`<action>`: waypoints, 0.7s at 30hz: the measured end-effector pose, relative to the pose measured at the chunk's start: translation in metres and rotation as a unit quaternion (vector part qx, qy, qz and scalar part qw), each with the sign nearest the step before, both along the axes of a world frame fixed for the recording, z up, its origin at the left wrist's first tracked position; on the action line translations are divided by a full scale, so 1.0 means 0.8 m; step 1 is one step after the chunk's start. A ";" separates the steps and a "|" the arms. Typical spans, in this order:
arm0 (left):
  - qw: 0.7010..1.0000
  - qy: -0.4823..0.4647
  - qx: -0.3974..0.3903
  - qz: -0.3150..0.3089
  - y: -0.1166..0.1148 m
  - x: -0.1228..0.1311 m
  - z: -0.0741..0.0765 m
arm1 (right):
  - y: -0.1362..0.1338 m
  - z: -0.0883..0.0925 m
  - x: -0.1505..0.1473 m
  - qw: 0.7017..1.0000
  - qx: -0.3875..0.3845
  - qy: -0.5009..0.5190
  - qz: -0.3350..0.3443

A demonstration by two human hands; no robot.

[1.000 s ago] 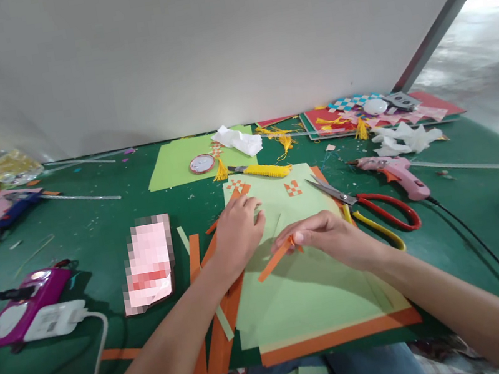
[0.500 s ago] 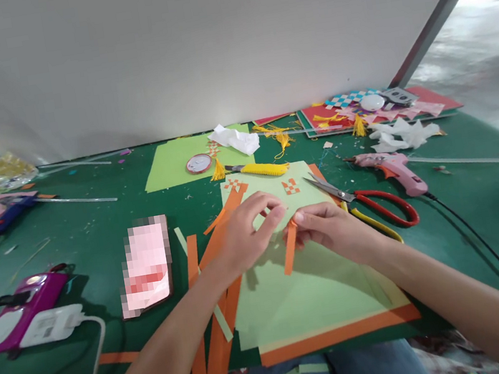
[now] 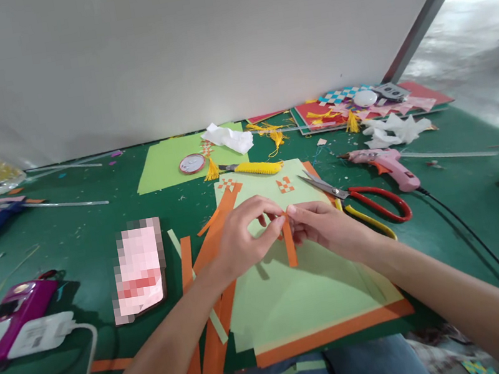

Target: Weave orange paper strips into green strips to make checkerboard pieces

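A short orange paper strip (image 3: 290, 247) hangs down from my right hand (image 3: 324, 222), whose thumb and finger pinch its upper end. My left hand (image 3: 251, 232) is curled, its thumb and fingertips meeting at the left side of the strip's top; what lies between them is too small to make out. Beneath both hands are light green sheets (image 3: 293, 313). Small woven orange-and-white pieces (image 3: 285, 185) lie above the hands. Long orange strips (image 3: 220, 318) spread out at the left of the sheets.
Red-and-yellow-handled scissors (image 3: 375, 202) and a pink glue gun (image 3: 388, 166) lie on the right. A yellow cutter (image 3: 258, 168) is behind the hands. On the left are a phone (image 3: 141, 264) and a purple power strip (image 3: 18, 312). A wall (image 3: 190, 51) stands behind the table.
My left fingertips have come closer to my right ones, at the strip's top. The strip now hangs nearly straight instead of slanting. The whole view has shifted slightly.
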State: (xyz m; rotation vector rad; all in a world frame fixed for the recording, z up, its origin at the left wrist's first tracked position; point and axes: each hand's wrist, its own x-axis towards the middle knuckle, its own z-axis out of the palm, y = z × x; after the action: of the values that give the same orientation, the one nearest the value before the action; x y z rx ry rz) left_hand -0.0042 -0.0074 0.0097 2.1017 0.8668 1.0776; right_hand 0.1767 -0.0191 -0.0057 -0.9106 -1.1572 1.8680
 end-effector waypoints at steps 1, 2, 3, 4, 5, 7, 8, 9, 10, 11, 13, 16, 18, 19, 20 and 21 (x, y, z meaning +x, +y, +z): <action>1.000 0.001 0.000 0.007 0.000 0.000 0.000 | 0.000 0.001 0.000 1.000 0.005 -0.007 0.001; 1.000 0.001 -0.001 0.011 -0.001 0.000 0.000 | -0.001 0.002 -0.001 1.000 0.014 -0.016 0.004; 1.000 -0.001 -0.002 0.014 -0.001 0.001 0.001 | -0.001 0.003 -0.001 0.999 0.027 -0.028 0.010; 1.000 -0.004 -0.003 0.016 -0.001 0.001 0.001 | -0.001 0.003 -0.001 0.998 0.043 -0.045 0.017; 1.000 -0.010 -0.003 0.016 -0.001 0.001 0.001 | -0.001 0.004 -0.001 0.996 0.059 -0.066 0.025; 1.000 -0.021 -0.003 0.019 -0.001 0.000 0.000 | -0.002 0.005 0.000 0.990 0.085 -0.103 0.035; 0.999 -0.026 -0.004 0.019 -0.001 0.001 0.000 | -0.002 0.005 0.000 0.988 0.094 -0.115 0.037; 0.999 -0.030 -0.007 0.019 -0.001 0.001 0.000 | -0.002 0.004 0.001 0.986 0.102 -0.125 0.036; 0.999 -0.033 -0.014 0.017 -0.002 0.001 0.000 | -0.002 0.003 0.001 0.984 0.110 -0.135 0.032; 0.999 -0.034 -0.024 0.013 -0.002 0.001 0.000 | -0.002 0.002 0.001 0.982 0.118 -0.146 0.026; 0.998 -0.040 -0.055 0.005 -0.003 0.002 0.000 | -0.003 0.003 0.001 0.975 0.131 -0.176 0.015; 0.987 -0.102 -0.122 0.023 0.002 -0.001 -0.001 | -0.003 0.008 0.002 0.962 0.158 -0.221 -0.006; 0.963 -0.200 -0.172 0.058 0.011 -0.006 -0.001 | -0.003 0.012 0.003 0.942 0.203 -0.265 -0.039; 0.941 -0.265 -0.198 0.071 0.017 -0.010 0.000 | -0.002 0.012 0.004 0.926 0.235 -0.290 -0.055; 0.914 -0.324 -0.230 0.082 0.023 -0.014 0.000 | -0.002 0.011 0.005 0.908 0.272 -0.312 -0.064; 0.884 -0.377 -0.260 0.093 0.029 -0.019 0.001 | -0.002 0.009 0.006 0.890 0.311 -0.328 -0.063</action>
State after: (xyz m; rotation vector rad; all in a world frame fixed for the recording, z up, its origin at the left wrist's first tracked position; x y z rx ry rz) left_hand -0.0192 0.0159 0.0105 1.0318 0.8323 1.4207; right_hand 0.1815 -0.0205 0.0016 -1.2169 -1.8957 0.9577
